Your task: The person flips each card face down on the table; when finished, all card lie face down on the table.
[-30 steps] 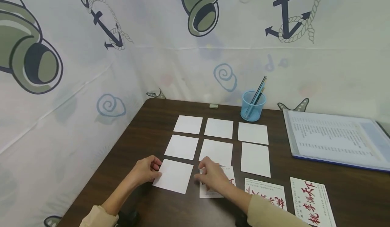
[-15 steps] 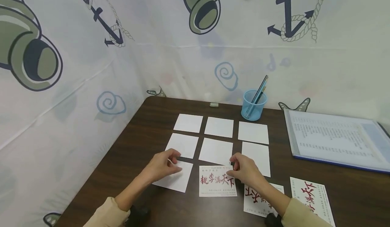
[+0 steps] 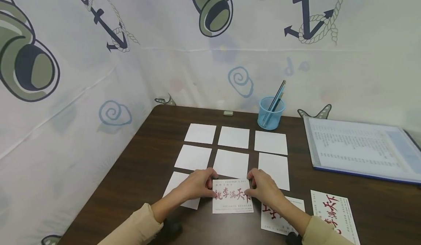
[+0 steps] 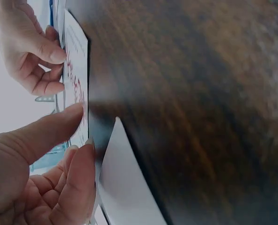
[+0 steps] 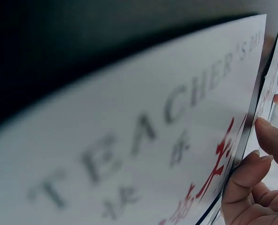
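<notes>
In the head view, a white card with red Chinese lettering lies at the front middle of the desk. My left hand pinches its left edge, thumb over the printed face. At the opposite edge, my right hand holds it between thumb and fingers. The left wrist view has the card edge-on between both hands. A blank white card lies partly hidden under my left hand. Below my right forearm is another lettered card, its print close up in the right wrist view.
Blank white cards lie in two rows behind the hands. A further lettered card is at the right. Farther back stand a blue pencil cup and an open document folder. A small eraser-like block sits at the back edge.
My left hand has moved right, from the blank card to the lettered card's left edge. My right hand first moved to that card's right edge and stays there.
</notes>
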Motion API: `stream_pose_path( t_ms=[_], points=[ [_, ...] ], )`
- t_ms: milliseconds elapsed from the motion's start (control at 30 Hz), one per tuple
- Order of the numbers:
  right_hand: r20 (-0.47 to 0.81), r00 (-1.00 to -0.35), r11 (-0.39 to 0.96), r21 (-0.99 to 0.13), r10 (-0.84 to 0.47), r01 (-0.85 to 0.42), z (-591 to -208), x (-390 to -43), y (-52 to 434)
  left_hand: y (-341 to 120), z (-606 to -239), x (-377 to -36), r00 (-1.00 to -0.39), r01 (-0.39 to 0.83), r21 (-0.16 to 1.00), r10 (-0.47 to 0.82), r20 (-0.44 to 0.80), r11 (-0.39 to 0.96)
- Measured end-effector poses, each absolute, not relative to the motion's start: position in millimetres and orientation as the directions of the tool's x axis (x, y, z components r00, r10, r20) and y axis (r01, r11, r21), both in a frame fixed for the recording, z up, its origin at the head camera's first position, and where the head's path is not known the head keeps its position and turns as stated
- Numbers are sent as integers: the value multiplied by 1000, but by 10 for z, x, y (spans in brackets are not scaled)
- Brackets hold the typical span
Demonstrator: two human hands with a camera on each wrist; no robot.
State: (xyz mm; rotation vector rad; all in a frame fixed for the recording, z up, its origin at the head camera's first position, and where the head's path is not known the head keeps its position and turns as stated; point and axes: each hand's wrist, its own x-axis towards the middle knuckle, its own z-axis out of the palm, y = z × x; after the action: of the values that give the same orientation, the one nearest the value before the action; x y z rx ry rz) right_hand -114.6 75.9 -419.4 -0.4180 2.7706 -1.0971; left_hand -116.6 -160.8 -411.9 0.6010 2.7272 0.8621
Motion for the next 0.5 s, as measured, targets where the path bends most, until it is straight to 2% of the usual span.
stream_pose_path(
  t_ms=[300, 500],
  points=[
    [-9, -951, 686, -695, -308, -215, -4170, -1147, 746, -1566, -4079, -1174, -903, 276, 580, 414, -117, 766],
    [-1, -952, 653, -728, -305, -209, -4133, -1102, 774, -1573, -4087, -1160, -912, 304, 563, 406, -62, 768]
  ],
)
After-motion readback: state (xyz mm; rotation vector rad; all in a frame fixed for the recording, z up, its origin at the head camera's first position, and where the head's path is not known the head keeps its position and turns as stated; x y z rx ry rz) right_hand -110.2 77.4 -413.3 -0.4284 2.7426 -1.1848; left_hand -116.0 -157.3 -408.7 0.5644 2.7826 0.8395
